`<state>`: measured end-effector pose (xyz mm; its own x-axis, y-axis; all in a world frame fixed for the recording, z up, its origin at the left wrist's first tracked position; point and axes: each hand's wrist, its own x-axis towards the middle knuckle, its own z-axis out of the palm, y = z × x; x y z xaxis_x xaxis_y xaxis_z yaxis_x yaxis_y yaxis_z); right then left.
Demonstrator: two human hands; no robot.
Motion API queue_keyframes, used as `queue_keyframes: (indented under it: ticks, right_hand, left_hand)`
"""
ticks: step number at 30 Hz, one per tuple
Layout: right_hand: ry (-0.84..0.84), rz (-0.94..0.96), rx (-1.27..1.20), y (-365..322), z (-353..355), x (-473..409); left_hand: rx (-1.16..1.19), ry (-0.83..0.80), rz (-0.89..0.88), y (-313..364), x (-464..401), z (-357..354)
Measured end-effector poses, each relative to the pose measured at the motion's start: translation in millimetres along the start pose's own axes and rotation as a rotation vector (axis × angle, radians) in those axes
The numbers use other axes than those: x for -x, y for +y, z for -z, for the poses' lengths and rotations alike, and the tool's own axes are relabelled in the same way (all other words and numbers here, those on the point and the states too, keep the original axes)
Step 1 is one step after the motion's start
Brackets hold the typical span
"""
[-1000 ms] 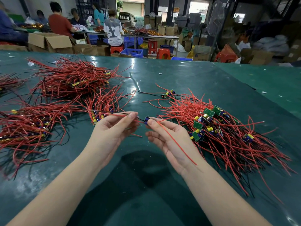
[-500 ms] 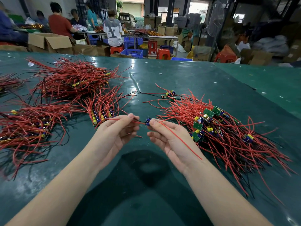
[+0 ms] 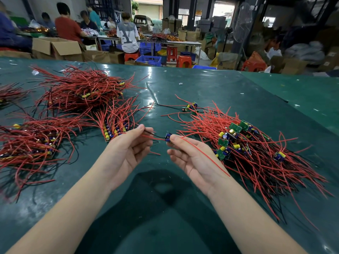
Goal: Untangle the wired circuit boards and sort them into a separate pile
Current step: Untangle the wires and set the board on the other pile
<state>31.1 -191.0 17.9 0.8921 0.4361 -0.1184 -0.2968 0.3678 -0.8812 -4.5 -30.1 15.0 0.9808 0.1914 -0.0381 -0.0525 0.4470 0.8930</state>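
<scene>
Both palms face up above the green table [image 3: 211, 88]. My right hand [image 3: 190, 156] pinches a small circuit board [image 3: 167, 138] with blue parts; one red wire trails from it across my palm. My left hand [image 3: 128, 149] pinches the black and red wires leading off that board. A tangled pile of wired boards [image 3: 256, 149] with green boards and yellow capacitors lies right of my right hand. A neat row of boards with red wires [image 3: 117, 123] lies just beyond my left hand.
More red-wire heaps lie at the far left [image 3: 80, 90] and near left [image 3: 31, 143]. A few loose boards [image 3: 189, 107] sit beyond the right pile. Past the table's far edge are cardboard boxes [image 3: 56, 48], red stools and seated people.
My left hand has slid closer along the wires toward the right hand and dropped slightly. The board stays pinched in my right fingers.
</scene>
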Motion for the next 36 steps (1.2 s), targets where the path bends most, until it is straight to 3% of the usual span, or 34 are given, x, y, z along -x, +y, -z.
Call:
queue_keyframes:
  ticks: [6, 12, 16, 21, 25, 36]
  right_hand:
    - [0.000, -0.008, 0.025, 4, 1, 0]
    - [-0.120, -0.030, 0.043, 4, -2, 3]
    - [-0.137, -0.057, 0.039, 5, -3, 3]
    - [-0.031, -0.091, 0.000, 3, 0, 0]
    - [0.009, -0.122, -0.057, 2, 1, 0]
    - [-0.032, -0.075, 0.015, 3, -2, 1]
  left_hand:
    - [-0.164, 0.079, -0.155, -4, 1, 4]
    - [-0.241, 0.137, -0.301, -5, -1, 1]
    - [-0.143, 0.123, -0.240, -3, -1, -1]
    - [0.170, 0.118, -0.045, 8, -3, 0]
    - [0.300, 0.084, -0.017, 12, -4, 2]
    - [-0.187, 0.216, -0.230, 3, -5, 8]
